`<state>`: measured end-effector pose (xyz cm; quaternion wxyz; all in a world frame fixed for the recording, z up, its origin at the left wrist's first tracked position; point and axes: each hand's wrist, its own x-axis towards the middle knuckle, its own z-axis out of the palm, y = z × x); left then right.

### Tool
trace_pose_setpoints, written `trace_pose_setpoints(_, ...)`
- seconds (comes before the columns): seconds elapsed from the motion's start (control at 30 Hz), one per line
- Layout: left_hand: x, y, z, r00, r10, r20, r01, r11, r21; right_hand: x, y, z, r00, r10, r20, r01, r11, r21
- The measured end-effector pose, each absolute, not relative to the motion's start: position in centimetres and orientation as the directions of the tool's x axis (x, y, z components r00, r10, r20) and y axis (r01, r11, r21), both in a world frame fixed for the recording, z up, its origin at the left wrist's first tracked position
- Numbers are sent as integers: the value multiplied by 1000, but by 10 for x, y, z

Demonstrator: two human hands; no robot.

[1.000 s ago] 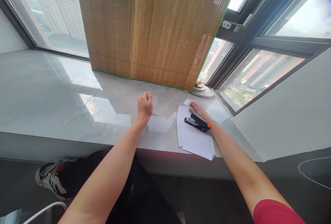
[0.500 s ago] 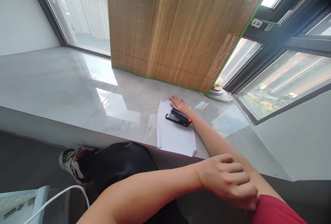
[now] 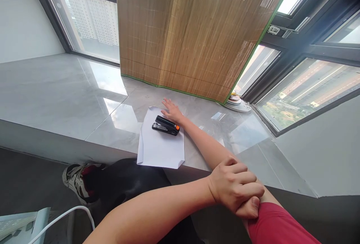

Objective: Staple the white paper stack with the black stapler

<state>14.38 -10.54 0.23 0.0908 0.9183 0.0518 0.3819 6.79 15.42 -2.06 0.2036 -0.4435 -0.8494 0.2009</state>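
My right hand (image 3: 173, 111) lies open on the counter at the far edge of some white paper (image 3: 163, 152), fingers spread and pointing away from me. On the paper, close in front of that hand, rests a black stapler (image 3: 165, 125) with an orange piece at its right end. The paper has creased or folded edges at its left and bottom right corners. My left hand (image 3: 237, 187) reaches across to my right arm, its fingers curled closed at the edge of the red sleeve (image 3: 277, 219), thumb against the fabric.
The grey tiled counter (image 3: 70, 97) runs along the windows, its front edge above my leg. A bamboo blind (image 3: 191, 30) hangs down to it. Stacked plates or discs (image 3: 237, 105) sit in the right corner. A white cable (image 3: 70, 210) curves at lower left.
My right hand has shifted left along the counter, and the paper and stapler have moved left as well. My left hand has moved slightly left and up, still at the sleeve; its thumb now shows.
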Motion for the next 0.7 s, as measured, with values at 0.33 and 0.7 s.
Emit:
trace_pose_setpoints(0.33,141,-96,8,673,210,709,73,-973,219,74,180,-17,-468,826,315,510,544,-667)
trace_pose_setpoints(0.7,118,-71,9,592,247,767,184,-968,170,55,202,-28,-423,825,374,388,538,-748)
